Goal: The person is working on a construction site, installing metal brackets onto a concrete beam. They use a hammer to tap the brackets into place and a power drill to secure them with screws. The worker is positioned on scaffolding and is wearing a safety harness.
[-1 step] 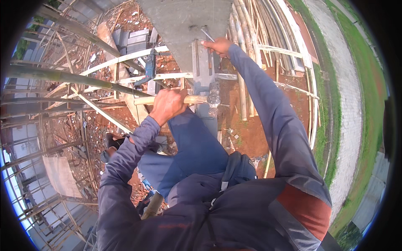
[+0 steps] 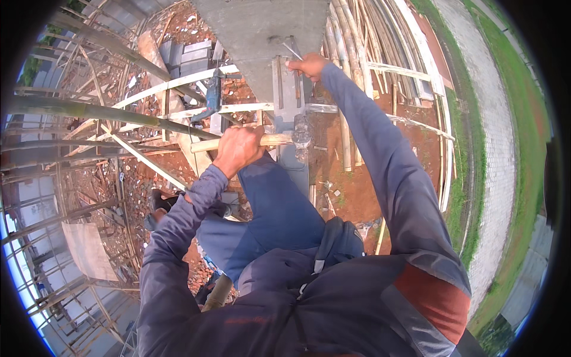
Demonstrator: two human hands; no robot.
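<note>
My left hand (image 2: 239, 149) is closed round the wooden handle of a hammer (image 2: 276, 140). Its head (image 2: 301, 135) is held over the narrow grey concrete ledge in front of my legs. Farther forward, my right hand (image 2: 310, 65) grips a thin metal chisel (image 2: 290, 50). The chisel slants away to the left, its far end at or close to a small dark hollow in the grey concrete surface (image 2: 256, 35); whether it touches I cannot tell. Beside my right fingers, a grooved grey strip (image 2: 281, 83) runs along the ledge.
A blue power drill (image 2: 213, 98) hangs at pale timber rails on the left. Bamboo poles (image 2: 89, 110) cross that side, above rubble and stacked grey blocks (image 2: 195, 56). More poles (image 2: 351, 47) lie at the far right, over red soil. A paved strip (image 2: 496, 149) runs beyond them.
The hammer's head has shifted very slightly to the left. My right hand has moved a touch left with the chisel. Little else differs.
</note>
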